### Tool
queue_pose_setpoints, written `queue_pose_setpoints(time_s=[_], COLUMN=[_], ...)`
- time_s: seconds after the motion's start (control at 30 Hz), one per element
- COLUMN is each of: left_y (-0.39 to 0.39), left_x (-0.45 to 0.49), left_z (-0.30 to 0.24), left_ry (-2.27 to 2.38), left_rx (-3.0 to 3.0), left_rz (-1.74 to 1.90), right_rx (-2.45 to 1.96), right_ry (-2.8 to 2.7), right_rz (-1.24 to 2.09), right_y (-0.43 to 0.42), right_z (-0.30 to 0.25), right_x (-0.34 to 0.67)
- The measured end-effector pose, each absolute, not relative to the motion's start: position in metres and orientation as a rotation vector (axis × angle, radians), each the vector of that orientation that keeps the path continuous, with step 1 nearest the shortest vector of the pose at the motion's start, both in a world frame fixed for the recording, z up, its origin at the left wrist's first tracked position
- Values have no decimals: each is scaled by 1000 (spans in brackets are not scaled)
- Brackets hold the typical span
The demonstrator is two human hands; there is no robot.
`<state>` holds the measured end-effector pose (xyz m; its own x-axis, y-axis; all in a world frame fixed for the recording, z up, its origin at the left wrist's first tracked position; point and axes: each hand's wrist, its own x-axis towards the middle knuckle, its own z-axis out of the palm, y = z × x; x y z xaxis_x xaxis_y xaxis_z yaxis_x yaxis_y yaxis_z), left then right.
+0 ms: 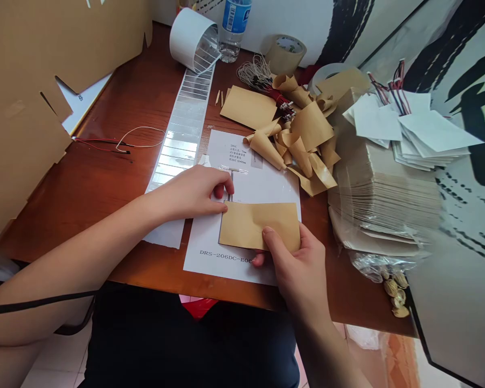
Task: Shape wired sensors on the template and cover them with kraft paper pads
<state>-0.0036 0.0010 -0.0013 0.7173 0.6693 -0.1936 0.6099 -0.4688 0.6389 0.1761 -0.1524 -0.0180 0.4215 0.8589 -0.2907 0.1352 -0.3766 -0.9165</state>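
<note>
The left hand [192, 193] rests half-curled on a printed white sheet [226, 264], fingertips at the upper left corner of a kraft paper piece [258, 226], though whether they touch it is hard to tell. The right hand [297, 264] pinches the piece's lower edge, thumb above and a fingertip below, holding it flat on the sheet, just beside curled kraft paper scraps [303, 140] on a wooden desk [64, 221].

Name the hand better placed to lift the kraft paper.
Right, probably: the right hand grasps the kraft paper by its lower edge, while the left hand lies at its upper corner.
</note>
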Motion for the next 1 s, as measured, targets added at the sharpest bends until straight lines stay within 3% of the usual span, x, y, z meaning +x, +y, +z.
queue_pose_setpoints(time_s=[0.2, 0.37, 1.0], left_y=[-2, -5, -3], left_x=[-3, -2, -2], left_z=[-4, -2, -3], left_ry=[727, 575, 604], left_rx=[2377, 2378, 2322], left_rz=[249, 167, 80], right_rx=[-1800, -1803, -1828], right_ry=[-857, -862, -886], right_rz=[1023, 1031, 978], right_y=[-152, -152, -152], right_z=[-16, -15, -14], right_x=[176, 175, 172])
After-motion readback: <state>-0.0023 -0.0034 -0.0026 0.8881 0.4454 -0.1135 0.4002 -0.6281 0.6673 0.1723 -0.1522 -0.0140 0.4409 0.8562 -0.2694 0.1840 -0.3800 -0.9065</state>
